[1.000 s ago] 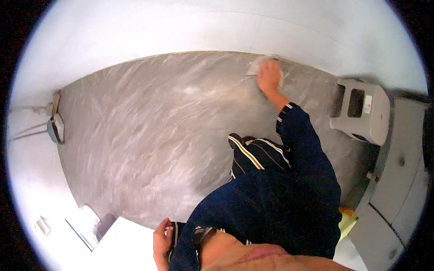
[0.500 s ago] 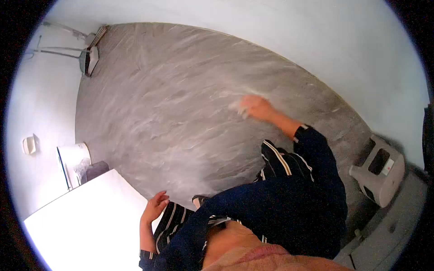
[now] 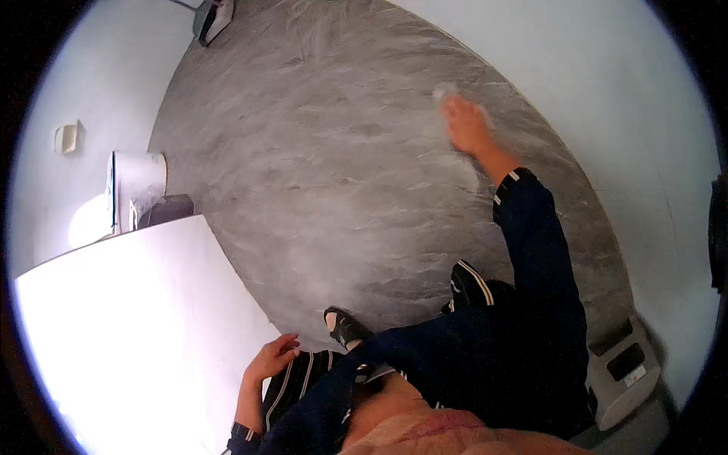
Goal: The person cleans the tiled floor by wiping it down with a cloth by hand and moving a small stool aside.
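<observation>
My right hand point(image 3: 468, 127) reaches out low over the grey marbled floor point(image 3: 326, 144). It is blurred by motion and closed over a whitish, cloth-like piece point(image 3: 444, 92) that shows past the fingertips; the exact kind cannot be made out. Near my knee in striped trousers point(image 3: 299, 383), my left hand point(image 3: 274, 356) hangs empty, its fingers loosely bent and apart, beside the edge of a bright white surface point(image 3: 129, 326).
A grey plastic stool point(image 3: 626, 364) stands at the right by the wall. On the left are a white bucket point(image 3: 140, 173), a dark box point(image 3: 168, 209) and a small wall-mounted holder point(image 3: 67, 139). A dustpan point(image 3: 214, 21) leans at the top left.
My right hand has swept forward and to the right across the floor with the whitish piece. The view has shifted and turned; my left hand stays near the knee.
</observation>
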`<state>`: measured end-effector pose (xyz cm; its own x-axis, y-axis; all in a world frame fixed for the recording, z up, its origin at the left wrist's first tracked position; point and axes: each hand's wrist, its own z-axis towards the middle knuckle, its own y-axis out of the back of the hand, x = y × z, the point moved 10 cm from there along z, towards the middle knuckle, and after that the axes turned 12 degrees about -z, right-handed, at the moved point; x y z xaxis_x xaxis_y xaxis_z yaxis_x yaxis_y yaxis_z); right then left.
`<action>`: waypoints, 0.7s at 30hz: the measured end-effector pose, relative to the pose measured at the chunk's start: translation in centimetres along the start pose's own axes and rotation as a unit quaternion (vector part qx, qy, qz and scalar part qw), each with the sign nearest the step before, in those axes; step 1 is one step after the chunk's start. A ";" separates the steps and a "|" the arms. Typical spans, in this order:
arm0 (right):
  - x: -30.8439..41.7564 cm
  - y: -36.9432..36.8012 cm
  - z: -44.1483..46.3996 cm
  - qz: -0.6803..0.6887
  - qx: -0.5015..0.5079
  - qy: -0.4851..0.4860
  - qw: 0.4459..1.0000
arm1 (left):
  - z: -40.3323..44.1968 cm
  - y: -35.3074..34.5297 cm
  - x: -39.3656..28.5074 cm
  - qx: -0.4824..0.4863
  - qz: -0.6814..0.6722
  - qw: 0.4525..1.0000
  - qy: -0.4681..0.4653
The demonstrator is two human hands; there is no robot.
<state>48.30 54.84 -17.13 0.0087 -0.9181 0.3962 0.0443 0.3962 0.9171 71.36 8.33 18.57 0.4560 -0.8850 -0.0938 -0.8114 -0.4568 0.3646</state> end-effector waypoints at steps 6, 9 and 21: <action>13.5 -2.1 -10.8 0.065 0.025 0.249 0.966 | 2.6 1.3 -3.7 -0.037 -0.047 0.996 -0.068; 9.4 -0.5 -13.5 0.046 0.054 0.118 0.990 | 5.6 4.1 -5.7 0.025 -0.011 0.997 -0.067; -19.2 6.8 -36.2 -0.133 0.067 -0.579 0.802 | 12.8 10.4 -5.8 0.096 0.005 0.994 -0.047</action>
<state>84.58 74.85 -20.14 -0.9198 -0.3768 -0.1095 -0.2174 0.2571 0.9416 55.57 7.57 11.04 0.4197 -0.8896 -0.1798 -0.8745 -0.4494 0.1822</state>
